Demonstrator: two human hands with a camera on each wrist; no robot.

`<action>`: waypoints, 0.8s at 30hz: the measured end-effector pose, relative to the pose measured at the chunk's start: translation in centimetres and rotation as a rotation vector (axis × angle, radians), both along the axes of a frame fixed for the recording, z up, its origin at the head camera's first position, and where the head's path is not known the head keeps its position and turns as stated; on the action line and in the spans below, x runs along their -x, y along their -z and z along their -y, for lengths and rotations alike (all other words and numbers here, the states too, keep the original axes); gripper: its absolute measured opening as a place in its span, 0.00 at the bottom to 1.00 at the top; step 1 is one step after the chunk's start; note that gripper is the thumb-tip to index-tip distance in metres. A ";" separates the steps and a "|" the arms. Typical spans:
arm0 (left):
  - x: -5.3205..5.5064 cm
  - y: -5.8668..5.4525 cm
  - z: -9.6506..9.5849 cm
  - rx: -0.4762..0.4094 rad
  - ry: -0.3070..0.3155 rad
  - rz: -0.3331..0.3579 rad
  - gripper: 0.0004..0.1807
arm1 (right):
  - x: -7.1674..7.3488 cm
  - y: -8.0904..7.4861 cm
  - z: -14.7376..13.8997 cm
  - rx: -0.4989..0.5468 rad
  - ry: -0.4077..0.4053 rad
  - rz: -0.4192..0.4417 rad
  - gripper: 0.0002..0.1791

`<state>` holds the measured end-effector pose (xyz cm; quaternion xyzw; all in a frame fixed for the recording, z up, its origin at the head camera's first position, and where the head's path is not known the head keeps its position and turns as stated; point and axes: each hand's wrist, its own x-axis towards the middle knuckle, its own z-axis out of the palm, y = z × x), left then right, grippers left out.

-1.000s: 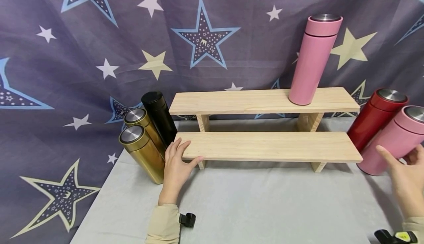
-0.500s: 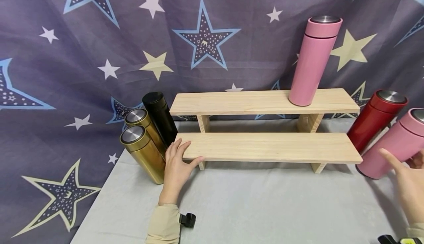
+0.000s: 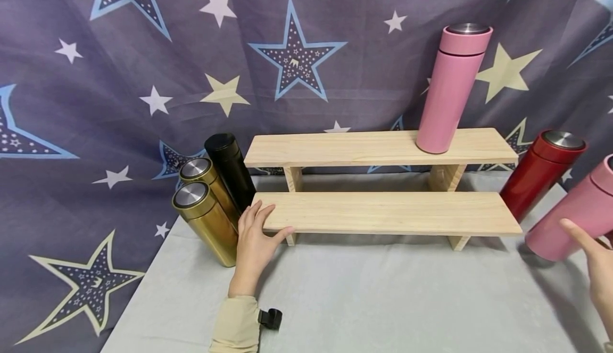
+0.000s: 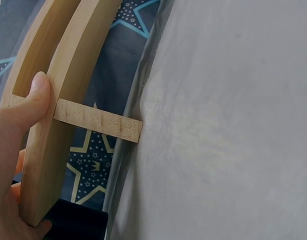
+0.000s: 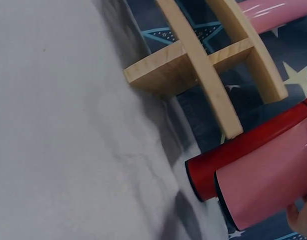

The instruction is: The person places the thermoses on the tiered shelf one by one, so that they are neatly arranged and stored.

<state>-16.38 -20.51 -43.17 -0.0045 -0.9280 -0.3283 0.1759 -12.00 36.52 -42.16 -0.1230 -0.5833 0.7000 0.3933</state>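
Note:
My left hand [image 3: 254,246] grips the left end of the lower board of a two-tier wooden shelf [image 3: 383,212]. Its thumb lies along the front edge in the left wrist view, and fingertips curl round the board. At the far right my right hand [image 3: 601,270] holds a pink thermos bottle [image 3: 572,222] low on its body, thumb on the near side. The bottle leans to the right, and its top is cut off by the frame. Beside it stands a red thermos bottle [image 3: 538,174], overlapped by the pink one in the right wrist view.
Another pink thermos bottle [image 3: 452,92] stands on the upper board [image 3: 335,148], towards its right. Left of the shelf, close to my left hand, stand two gold bottles [image 3: 210,225] and a black bottle [image 3: 232,166]. A star-patterned curtain [image 3: 167,49] hangs behind the grey-covered table [image 3: 383,300].
My right hand has carried the pink bottle rightward, away from the red bottle and the shelf's end, opening a gap between them. My left hand has stayed on the lower board.

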 end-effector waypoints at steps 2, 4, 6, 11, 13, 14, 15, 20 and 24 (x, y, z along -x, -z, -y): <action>0.0 0.0 0.0 0.001 0.000 0.003 0.42 | 0.0 0.1 -0.3 -0.026 0.012 0.010 0.35; 0.0 0.0 0.0 0.002 -0.001 0.003 0.42 | 0.0 0.3 -0.5 -0.055 0.006 0.008 0.36; 0.0 0.0 0.0 0.001 -0.002 0.002 0.42 | 0.1 0.4 -0.7 -0.127 0.017 0.025 0.37; 0.0 0.0 -0.1 -0.006 -0.002 0.001 0.42 | -0.6 -1.7 1.1 -0.228 0.013 0.059 0.40; 0.0 0.0 -0.1 -0.009 -0.002 0.003 0.42 | -1.1 -3.1 2.1 -0.254 -0.003 0.093 0.41; 0.0 0.0 -0.1 -0.010 -0.001 0.003 0.42 | -1.2 -3.6 2.4 -0.271 -0.003 0.111 0.41; -0.1 0.0 -0.1 -0.011 -0.002 0.004 0.42 | -1.3 -4.0 2.7 -0.286 -0.004 0.129 0.41; -0.1 0.0 -0.1 -0.011 -0.002 0.001 0.42 | -1.5 -5.0 3.5 -0.160 -0.076 0.043 0.36; -0.1 0.0 -0.1 -0.005 -0.002 -0.001 0.42 | -1.3 -5.1 3.8 -0.085 -0.124 -0.086 0.32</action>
